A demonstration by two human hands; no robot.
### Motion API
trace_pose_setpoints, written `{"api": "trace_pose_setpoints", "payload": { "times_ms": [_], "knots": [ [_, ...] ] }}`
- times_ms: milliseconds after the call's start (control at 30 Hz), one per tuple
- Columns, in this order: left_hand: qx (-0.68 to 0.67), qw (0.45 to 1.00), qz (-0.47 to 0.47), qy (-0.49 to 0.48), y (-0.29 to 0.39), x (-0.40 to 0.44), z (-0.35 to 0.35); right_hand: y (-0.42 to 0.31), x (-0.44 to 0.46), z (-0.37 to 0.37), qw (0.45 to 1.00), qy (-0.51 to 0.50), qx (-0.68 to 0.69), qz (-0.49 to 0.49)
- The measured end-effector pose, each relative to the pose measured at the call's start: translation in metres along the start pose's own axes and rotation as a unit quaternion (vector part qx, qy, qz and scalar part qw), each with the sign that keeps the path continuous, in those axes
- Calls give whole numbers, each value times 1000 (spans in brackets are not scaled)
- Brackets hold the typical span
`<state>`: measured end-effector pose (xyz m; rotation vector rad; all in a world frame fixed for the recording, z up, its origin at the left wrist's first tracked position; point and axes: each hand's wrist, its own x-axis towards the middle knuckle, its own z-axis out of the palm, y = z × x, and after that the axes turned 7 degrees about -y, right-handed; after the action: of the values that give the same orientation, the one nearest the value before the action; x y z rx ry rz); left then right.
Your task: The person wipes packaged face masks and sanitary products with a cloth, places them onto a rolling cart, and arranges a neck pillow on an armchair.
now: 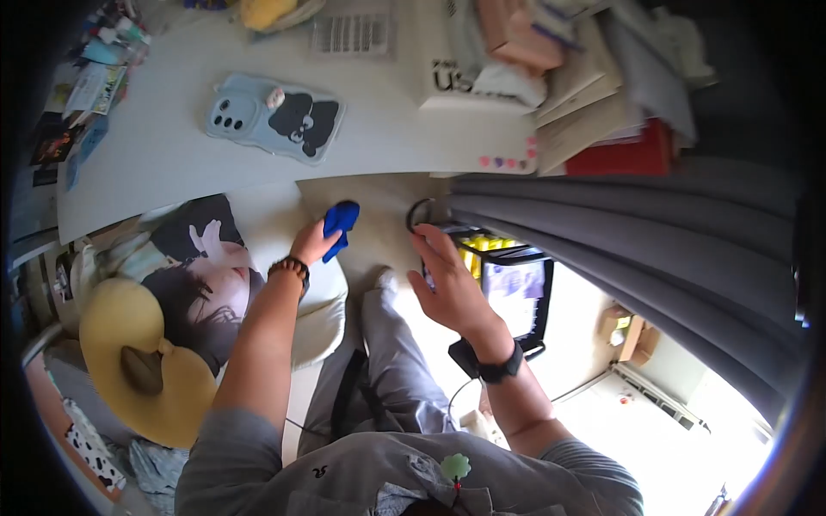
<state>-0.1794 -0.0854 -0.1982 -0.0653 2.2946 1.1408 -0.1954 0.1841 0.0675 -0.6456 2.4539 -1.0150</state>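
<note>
A bunched blue cloth [341, 230] is gripped in my left hand [315, 242], just below the desk's front edge and above a pale chair seat. My right hand [451, 284] is raised with its fingers apart, beside a black bag or basket [535, 297] with yellow items [482, 258] in it. A thin dark curved loop [419, 213] stands at my right fingertips; whether they touch it I cannot tell. On the desk [387, 129] lies a light blue phone case [275, 118] with a black cartoon figure.
Papers and a red folder [621, 153] are stacked at the desk's right end, by a white bag [469, 82]. A grey curtain [619, 232] hangs at the right. To the left are a yellow neck pillow [129, 344] and a printed cushion [211, 275].
</note>
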Motion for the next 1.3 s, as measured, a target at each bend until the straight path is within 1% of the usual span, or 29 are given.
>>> {"api": "trace_pose_setpoints", "payload": {
  "times_ms": [67, 100, 133, 167, 233, 267, 333, 433, 533, 567, 633, 667, 700, 733, 767, 800, 833, 867, 933, 967, 1000, 1033, 1100, 1133, 1167, 1200, 1233, 1267, 1300],
  "knots": [
    [-65, 995, 17, 70, 43, -40, 10, -28, -8, -53, 997, 35, -71, 1],
    [-71, 996, -16, 57, 56, -59, 16, -31, -6, -72, 992, 56, -112, -13],
    [-125, 988, 5, 91, 76, -79, 23, -28, 1, -85, 982, 88, -166, -30],
    [-135, 987, -27, 81, 88, -99, 32, -25, 11, -99, 979, 100, -172, -39],
    [-165, 982, -75, 62, 113, -139, 38, -3, 37, -104, 957, 114, -251, -86],
    [-130, 987, -52, 83, 124, -156, 38, 5, 50, -102, 968, 80, -234, -49],
    [-142, 987, -52, 58, 153, -192, 29, 21, 73, -105, 978, 7, -207, 19],
    [-165, 984, -63, 2, 158, -243, 22, 47, 82, -91, 954, 109, -261, -98],
    [-186, 979, -56, 57, 161, -308, 3, -3, 68, -89, 942, 147, -246, -174],
    [-227, 969, -81, 52, 160, -334, -6, -10, 59, -76, 959, 113, -209, -155],
    [-233, 959, -115, 111, 162, -390, -30, -6, 28, -34, 983, 48, -142, -107],
    [-235, 953, -130, 139, 162, -418, -39, -10, 10, -10, 995, -6, -90, -51],
    [-288, 925, -144, 204, 159, -446, -45, -15, -5, 19, 997, -57, -41, 7],
    [-336, 889, -157, 268, 156, -474, -49, -9, -17, 50, 992, -123, -1, 7],
    [-311, 885, -170, 302, 144, -504, -52, -5, -31, 82, 982, -187, 39, 9],
    [-286, 879, -185, 335, 126, -535, -56, -10, -43, 110, 962, -239, 92, 100],
    [-256, 876, -283, 296, 96, -567, -63, -16, -52, 132, 933, -295, 165, 124],
    [-220, 863, -377, 253, 64, -596, -74, -15, -62, 162, 907, -289, 246, 183],
    [-154, 838, -464, 242, 19, -633, -103, -35, -71, 194, 799, -307, 348, 383],
    [-81, 847, -459, 256, -5, -642, -117, -15, -83, 230, 733, -303, 461, 397],
    [-8, 850, -452, 270, -25, -649, -130, -42, -82, 237, 735, -254, 414, 473],
    [-12, 860, -429, 277, -17, -642, -153, -32, -94, 264, 799, -282, 404, 346],
    [4, 886, -385, 257, -19, -625, -184, -24, -117, 309, 891, -328, 280, 144],
    [-1, 897, -368, 244, -30, -610, -196, -36, -107, 330, 772, -275, 458, 344],
    [17, 915, -302, 266, -39, -600, -202, -47, -97, 350, 608, -116, 592, 516],
    [-29, 932, -265, 246, -13, -579, -214, -59, -98, 340, 835, -223, 395, 311],
    [23, 946, -215, 243, -16, -569, -216, -68, -101, 333, 970, -191, 96, 115],
    [72, 954, -162, 241, -23, -563, -216, -88, -96, 315, 954, -137, 218, 155],
    [112, 959, -182, 188, -26, -561, -219, -80, -98, 328, 980, -77, 167, 79]
  ]
}}
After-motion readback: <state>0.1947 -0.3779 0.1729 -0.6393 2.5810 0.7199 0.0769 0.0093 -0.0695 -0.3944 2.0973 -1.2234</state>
